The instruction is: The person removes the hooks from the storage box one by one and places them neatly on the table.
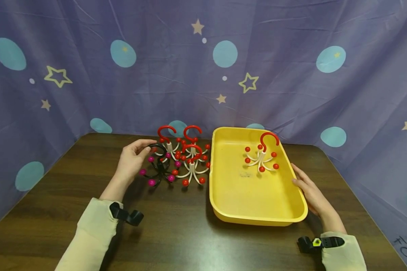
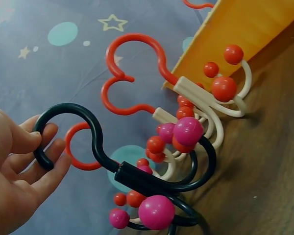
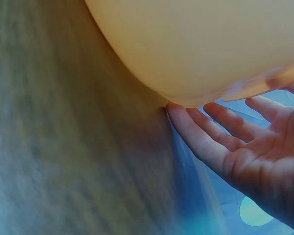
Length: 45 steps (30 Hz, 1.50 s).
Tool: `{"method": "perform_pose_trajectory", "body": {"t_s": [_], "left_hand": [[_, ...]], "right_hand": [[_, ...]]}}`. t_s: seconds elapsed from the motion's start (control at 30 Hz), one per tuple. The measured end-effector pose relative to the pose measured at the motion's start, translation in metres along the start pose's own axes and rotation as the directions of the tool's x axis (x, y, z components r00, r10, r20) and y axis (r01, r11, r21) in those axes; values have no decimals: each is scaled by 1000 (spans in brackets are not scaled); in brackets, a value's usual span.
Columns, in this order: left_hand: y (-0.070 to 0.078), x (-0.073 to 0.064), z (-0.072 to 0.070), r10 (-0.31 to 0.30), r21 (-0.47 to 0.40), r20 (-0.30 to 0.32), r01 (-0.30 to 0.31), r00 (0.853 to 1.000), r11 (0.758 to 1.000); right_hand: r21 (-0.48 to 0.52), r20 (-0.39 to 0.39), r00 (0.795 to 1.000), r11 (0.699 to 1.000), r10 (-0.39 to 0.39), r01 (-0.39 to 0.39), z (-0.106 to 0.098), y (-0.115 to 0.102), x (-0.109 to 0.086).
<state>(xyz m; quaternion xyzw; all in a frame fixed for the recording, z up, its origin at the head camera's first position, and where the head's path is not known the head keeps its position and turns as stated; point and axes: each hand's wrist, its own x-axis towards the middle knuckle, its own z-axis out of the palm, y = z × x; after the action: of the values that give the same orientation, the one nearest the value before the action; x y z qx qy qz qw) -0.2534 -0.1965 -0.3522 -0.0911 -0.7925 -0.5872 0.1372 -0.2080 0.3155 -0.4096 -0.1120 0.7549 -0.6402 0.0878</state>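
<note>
My left hand (image 1: 130,160) pinches the curved top of a black hook hanger (image 2: 137,178), whose several arms end in pink balls. The hanger stands upright close over the table, in front of similar white-armed hangers (image 1: 192,169) with red hooks and red balls. In the left wrist view the thumb and fingers meet around the hook's tip. At the right side of a yellow tray (image 1: 230,203), my right hand (image 1: 310,190) rests with fairly straight fingers (image 3: 201,134) against the outer wall and rim. One white hanger (image 1: 261,158) with a red hook stands inside the tray.
The dark wooden table (image 1: 162,233) reaches back to a purple curtain (image 1: 176,75) with stars and blue dots. The red-hooked hangers stand close together just left of the tray's wall.
</note>
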Motion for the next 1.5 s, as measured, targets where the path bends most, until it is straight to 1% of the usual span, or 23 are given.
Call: {"method": "perform_pose_trajectory", "body": {"t_s": [0.17, 0.2, 0.27, 0.43, 0.57, 0.7, 0.83, 0.9, 1.0, 1.13, 1.2, 1.3, 1.43, 1.5], "left_hand": [[-8, -1, 4, 5, 19, -33, -4, 999, 1000], [2, -6, 5, 2, 17, -42, -1, 999, 1000], [3, -7, 6, 8, 19, -53, -7, 999, 1000], [4, -8, 5, 1, 26, -48, 0, 999, 1000], [6, -7, 4, 19, 51, -63, -16, 998, 999], [16, -4, 6, 47, 69, -79, -42, 996, 997], [29, 0, 11, 54, 75, -63, -49, 997, 996], [36, 2, 16, 56, 81, -47, -52, 997, 995], [45, 5, 24, 91, 89, -35, -87, 995, 992], [55, 11, 37, 141, 61, -33, -139, 989, 988], [60, 13, 45, 149, 52, -23, -147, 989, 988], [68, 16, 57, 162, 49, 9, -163, 987, 985], [76, 19, 74, 178, 25, 78, -180, 981, 983], [80, 19, 83, 172, 17, 109, -175, 979, 984]], "right_hand": [[-10, -5, 1000, 1000, 5, -5, 0, 0, 1], [-10, -6, 1000, 1000, 6, -6, 0, 0, 1], [-8, -8, 1000, 1000, 4, -4, 0, 0, 1], [-12, -7, 1000, 1000, -4, 4, 0, 0, 1], [-10, -1, 1000, 1000, -10, 10, 0, 1, 0], [-19, -6, 1000, 1000, -8, 8, 0, 1, 1], [-31, -8, 1000, 999, -9, 9, -1, 2, 1], [-32, -8, 1000, 999, -10, 9, -1, 2, 1], [-32, -5, 1000, 999, -7, 7, 0, 2, 2], [-35, -2, 1000, 999, -1, 1, -1, 3, 2], [-37, -2, 1000, 999, -2, 2, -1, 3, 2], [-32, 1, 1000, 999, -13, 13, -1, 3, 1], [-13, 10, 999, 999, -35, 35, 0, 3, 1], [-12, 6, 999, 999, -36, 36, 1, 2, 1]]}}
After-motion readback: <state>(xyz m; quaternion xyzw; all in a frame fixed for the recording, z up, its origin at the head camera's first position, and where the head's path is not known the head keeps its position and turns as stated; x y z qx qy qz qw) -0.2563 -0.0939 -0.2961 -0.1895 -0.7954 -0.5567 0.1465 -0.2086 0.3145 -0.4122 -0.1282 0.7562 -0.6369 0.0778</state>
